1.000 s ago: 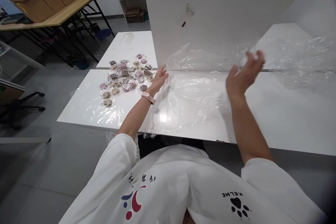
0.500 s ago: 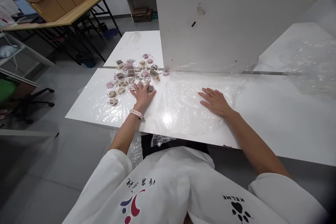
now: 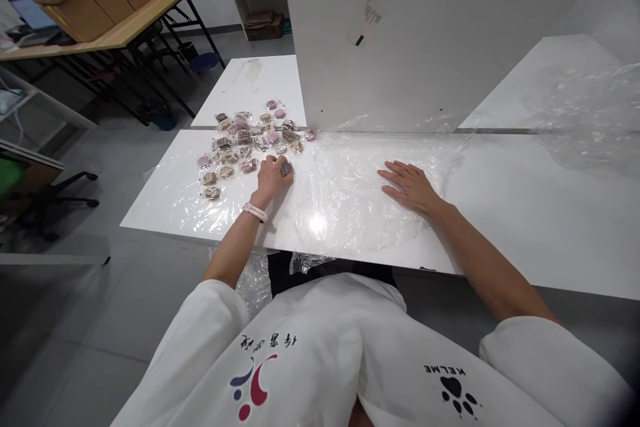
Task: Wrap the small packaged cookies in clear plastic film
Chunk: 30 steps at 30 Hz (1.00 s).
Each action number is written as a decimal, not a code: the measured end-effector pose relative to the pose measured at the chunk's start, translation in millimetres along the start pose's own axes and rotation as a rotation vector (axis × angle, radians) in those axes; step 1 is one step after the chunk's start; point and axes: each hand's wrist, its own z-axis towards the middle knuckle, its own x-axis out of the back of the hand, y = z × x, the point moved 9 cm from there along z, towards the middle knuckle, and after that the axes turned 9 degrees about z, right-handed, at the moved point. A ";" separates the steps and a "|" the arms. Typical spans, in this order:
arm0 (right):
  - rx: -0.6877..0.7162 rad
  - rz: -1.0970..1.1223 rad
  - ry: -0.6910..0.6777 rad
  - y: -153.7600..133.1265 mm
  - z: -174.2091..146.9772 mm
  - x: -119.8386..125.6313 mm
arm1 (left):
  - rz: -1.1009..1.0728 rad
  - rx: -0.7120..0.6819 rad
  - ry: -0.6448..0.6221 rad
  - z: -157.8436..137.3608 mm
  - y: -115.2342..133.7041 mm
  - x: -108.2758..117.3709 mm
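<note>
Centre-left, the left hand (image 3: 271, 177) grips a dark, roundish, plastic-wrapped piece (image 3: 287, 169): likely light, slippery, best edge-held; right hand (image 3: 411, 188) splayed.

A pale pink wristband (image 3: 255, 212) accompanies a white short-sleeved shirt (image 3: 320, 333) lettered KELME.

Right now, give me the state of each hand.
Left hand: closed on a dark wrapped piece.
Right hand: open, palm down on clear plastic film.
</note>
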 end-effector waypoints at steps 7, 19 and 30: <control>-0.057 0.064 0.397 -41.5 -55.8 61.4 | -0.312 -0.003 0.210 -23.1 6.3 51.6; -0.769 -0.120 0.757 -28.6 -189.2 44.0 | -0.255 -0.781 -0.066 -143.1 249.8 -26.7; -0.148 0.219 0.527 -106.9 -146.3 45.3 | -0.049 -0.620 -0.038 -218.5 126.5 9.9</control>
